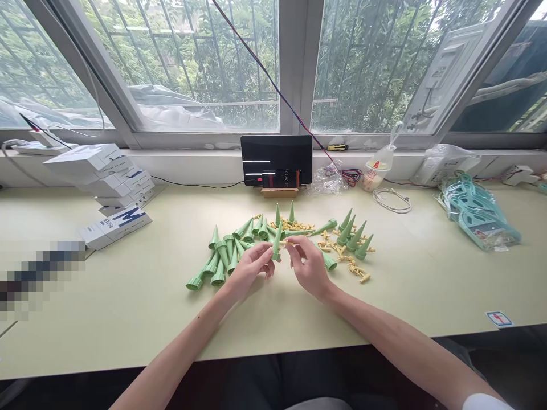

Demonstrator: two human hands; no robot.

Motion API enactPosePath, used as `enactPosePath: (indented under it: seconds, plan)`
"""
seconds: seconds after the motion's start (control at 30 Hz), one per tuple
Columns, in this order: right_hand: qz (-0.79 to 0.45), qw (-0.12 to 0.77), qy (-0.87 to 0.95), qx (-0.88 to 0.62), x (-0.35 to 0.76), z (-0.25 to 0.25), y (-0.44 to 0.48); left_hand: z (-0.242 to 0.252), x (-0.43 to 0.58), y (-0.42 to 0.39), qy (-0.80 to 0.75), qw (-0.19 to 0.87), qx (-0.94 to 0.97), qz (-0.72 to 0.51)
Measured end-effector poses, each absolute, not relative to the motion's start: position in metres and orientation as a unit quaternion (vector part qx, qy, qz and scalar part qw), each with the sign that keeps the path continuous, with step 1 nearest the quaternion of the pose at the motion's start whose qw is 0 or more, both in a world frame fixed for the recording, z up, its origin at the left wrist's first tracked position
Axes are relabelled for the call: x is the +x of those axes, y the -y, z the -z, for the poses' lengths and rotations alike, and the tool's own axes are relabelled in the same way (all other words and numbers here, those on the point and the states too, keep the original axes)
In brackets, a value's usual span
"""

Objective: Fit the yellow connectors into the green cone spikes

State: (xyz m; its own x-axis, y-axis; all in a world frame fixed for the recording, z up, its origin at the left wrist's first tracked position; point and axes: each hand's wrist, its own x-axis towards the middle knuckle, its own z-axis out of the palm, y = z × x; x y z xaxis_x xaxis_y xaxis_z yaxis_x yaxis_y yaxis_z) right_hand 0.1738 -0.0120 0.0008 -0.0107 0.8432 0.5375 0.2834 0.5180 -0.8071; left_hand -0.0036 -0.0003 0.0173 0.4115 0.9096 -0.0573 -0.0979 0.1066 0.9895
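My left hand [252, 267] is closed round a green cone-shaped spike [277, 242], held point up above the table. My right hand [308, 265] pinches a small yellow part [289, 243] right beside that spike. Around both hands lie several more green cone spikes [222, 259], some on their sides at the left, some standing upright [354, 234] at the right. Small yellow parts [342, 253] are scattered between and behind them.
A pale table [128, 296] runs under a window. A dark tablet with a phone [277, 160] stands at the back centre. White boxes [111, 182] are stacked at the left. Bagged teal parts [478, 213], a white cable [391, 199] and plastic bags [378, 168] lie at the right.
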Motion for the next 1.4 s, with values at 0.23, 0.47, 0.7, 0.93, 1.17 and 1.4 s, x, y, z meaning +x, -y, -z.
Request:
enactPosePath:
  seconds: [0.23, 0.47, 0.7, 0.93, 1.17, 1.4]
  plan:
    - [-0.258, 0.563, 0.653, -0.436, 0.1731, -0.0032, 0.0142, -0.0200, -0.0017, 0.0012, -0.368, 0.644, 0.539, -0.399]
    - [-0.246, 0.555, 0.668, -0.430, 0.1712, -0.0078, 0.0170, -0.0232, -0.0010, 0.0024, -0.366, 0.643, 0.534, -0.410]
    - [-0.256, 0.545, 0.676, -0.426, 0.1713, -0.0087, 0.0168, -0.0225, -0.0017, 0.0016, -0.368, 0.645, 0.527, -0.414]
    - [-0.269, 0.541, 0.680, -0.416, 0.1728, -0.0077, 0.0150, -0.0203, -0.0037, 0.0006, -0.370, 0.639, 0.536, -0.410]
    - [-0.270, 0.540, 0.683, -0.410, 0.1736, -0.0088, 0.0157, -0.0185, -0.0034, 0.0004, -0.377, 0.642, 0.526, -0.412]
    - [-0.285, 0.551, 0.663, -0.419, 0.1720, -0.0086, 0.0153, -0.0192, -0.0029, 0.0014, -0.374, 0.644, 0.525, -0.412]
